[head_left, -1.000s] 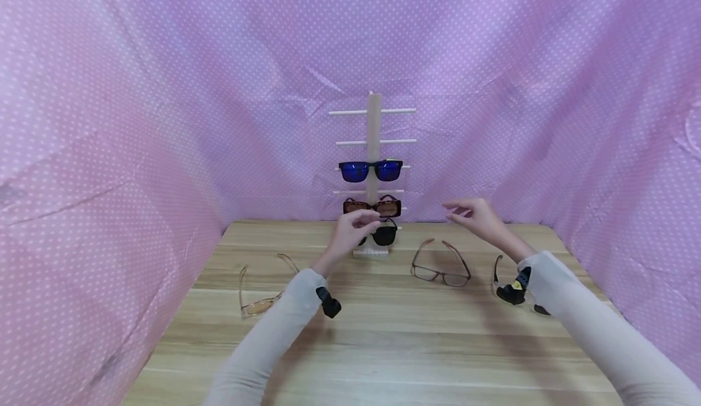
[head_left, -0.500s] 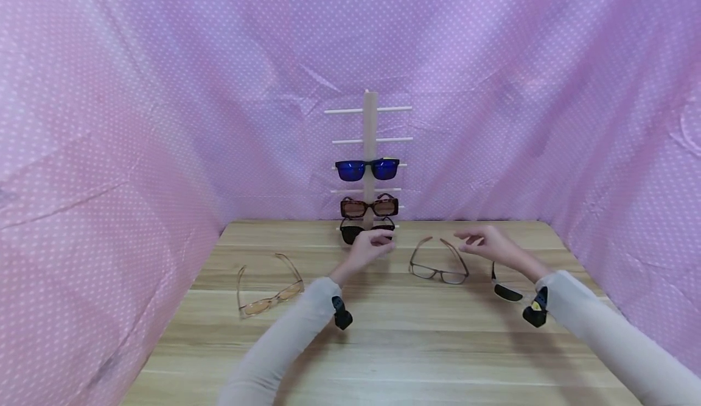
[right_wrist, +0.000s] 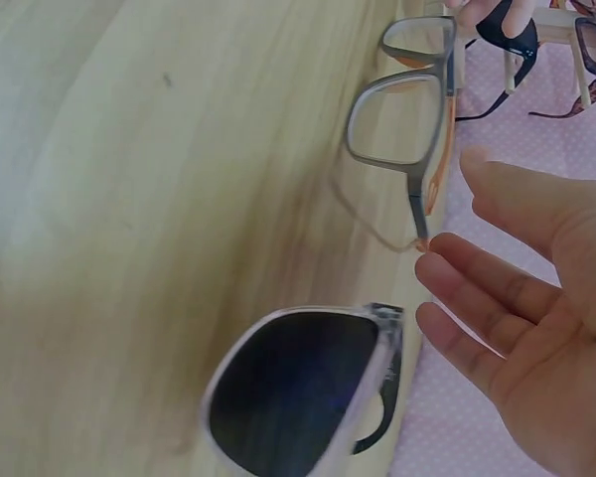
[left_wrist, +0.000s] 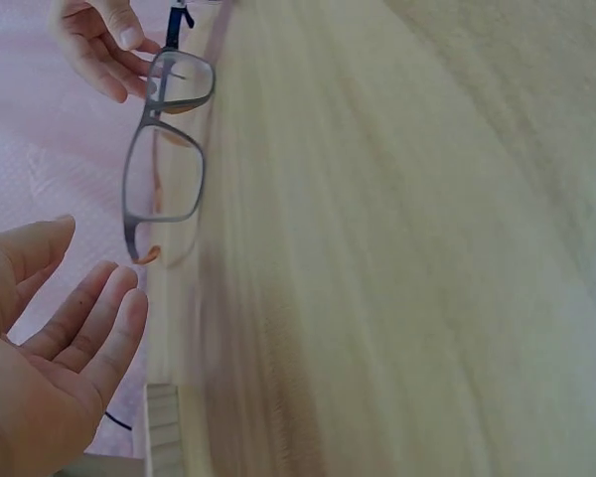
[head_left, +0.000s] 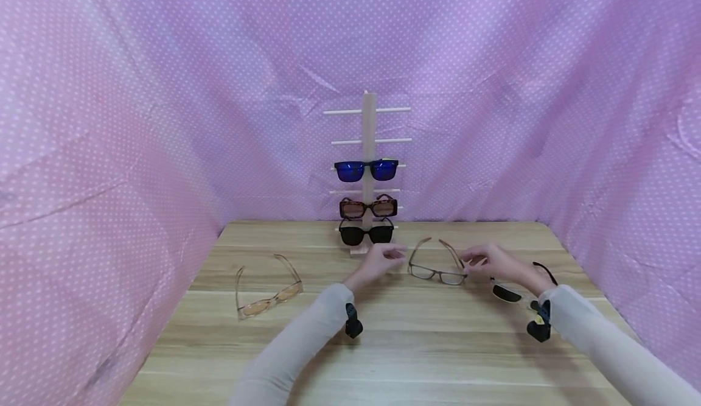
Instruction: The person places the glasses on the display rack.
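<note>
Clear-lensed eyeglasses (head_left: 421,271) with a grey front and orange-brown temple tips lie unfolded on the wooden table. Just off their left end is my left hand (head_left: 381,262), its fingers extended and apart from the frame in the left wrist view. At their right end, my right hand (head_left: 495,264) has thumb and fingers spread around the temple side. The right wrist view shows its fingertips very near the temple of the eyeglasses (right_wrist: 395,121); whether they touch it I cannot tell. Neither hand grips anything.
A display stand (head_left: 369,126) at the back holds blue-lensed sunglasses (head_left: 350,171), tortoiseshell sunglasses (head_left: 354,210) and black sunglasses (head_left: 352,235). Amber-tinted glasses (head_left: 256,307) lie on the left of the table (head_left: 383,357). Dark-lensed sunglasses (head_left: 506,294) lie right, partly under my right forearm.
My left hand has come down and right from in front of the stand to beside the eyeglasses. My right hand has lowered to their right side. The eyeglasses stay in place.
</note>
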`<state>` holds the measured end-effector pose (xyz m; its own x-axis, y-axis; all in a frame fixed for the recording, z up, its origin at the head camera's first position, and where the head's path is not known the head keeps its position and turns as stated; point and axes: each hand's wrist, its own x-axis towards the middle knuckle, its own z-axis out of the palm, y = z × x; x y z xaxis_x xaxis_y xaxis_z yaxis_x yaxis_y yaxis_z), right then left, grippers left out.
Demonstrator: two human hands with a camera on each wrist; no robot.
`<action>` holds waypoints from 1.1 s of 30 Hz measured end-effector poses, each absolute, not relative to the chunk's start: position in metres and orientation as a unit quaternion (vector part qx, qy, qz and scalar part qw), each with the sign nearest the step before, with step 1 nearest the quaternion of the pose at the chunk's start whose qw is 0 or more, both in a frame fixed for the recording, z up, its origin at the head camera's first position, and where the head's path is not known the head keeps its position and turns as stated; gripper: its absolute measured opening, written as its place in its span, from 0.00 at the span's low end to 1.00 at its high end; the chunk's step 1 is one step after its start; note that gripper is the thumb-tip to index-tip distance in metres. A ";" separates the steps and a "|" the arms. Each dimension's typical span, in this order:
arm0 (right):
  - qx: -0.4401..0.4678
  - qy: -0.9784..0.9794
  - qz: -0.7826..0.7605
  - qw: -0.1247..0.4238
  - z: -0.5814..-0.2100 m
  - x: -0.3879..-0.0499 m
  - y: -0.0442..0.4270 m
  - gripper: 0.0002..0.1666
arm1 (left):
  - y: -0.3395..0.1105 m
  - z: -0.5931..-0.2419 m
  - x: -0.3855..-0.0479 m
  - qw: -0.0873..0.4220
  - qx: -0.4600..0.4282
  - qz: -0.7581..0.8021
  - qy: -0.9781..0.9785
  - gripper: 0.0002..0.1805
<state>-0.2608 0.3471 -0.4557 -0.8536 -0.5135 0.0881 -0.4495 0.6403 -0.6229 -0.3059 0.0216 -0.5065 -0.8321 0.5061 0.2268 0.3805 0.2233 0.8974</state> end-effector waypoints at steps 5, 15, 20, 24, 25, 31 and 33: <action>-0.262 0.902 -0.336 0.063 -0.461 -0.257 0.346 0.23 | 0.027 -0.513 -0.305 0.048 0.289 0.550 0.782 0.16; -0.284 0.892 -0.347 0.063 -0.474 -0.261 0.348 0.22 | 0.035 -0.518 -0.305 0.079 0.256 0.575 0.773 0.15; -0.283 0.890 -0.352 0.068 -0.476 -0.262 0.347 0.20 | 0.038 -0.521 -0.306 0.097 0.248 0.571 0.776 0.15; -0.269 0.894 -0.351 0.074 -0.476 -0.261 0.347 0.18 | 0.040 -0.521 -0.305 0.110 0.245 0.573 0.774 0.14; -0.265 0.894 -0.353 0.078 -0.476 -0.261 0.347 0.17 | 0.040 -0.521 -0.305 0.110 0.246 0.573 0.774 0.13; -0.248 0.899 -0.352 0.078 -0.476 -0.261 0.347 0.10 | 0.042 -0.522 -0.302 0.096 0.249 0.566 0.780 0.08; -0.246 0.899 -0.353 0.076 -0.477 -0.262 0.347 0.09 | 0.043 -0.522 -0.302 0.092 0.250 0.563 0.782 0.07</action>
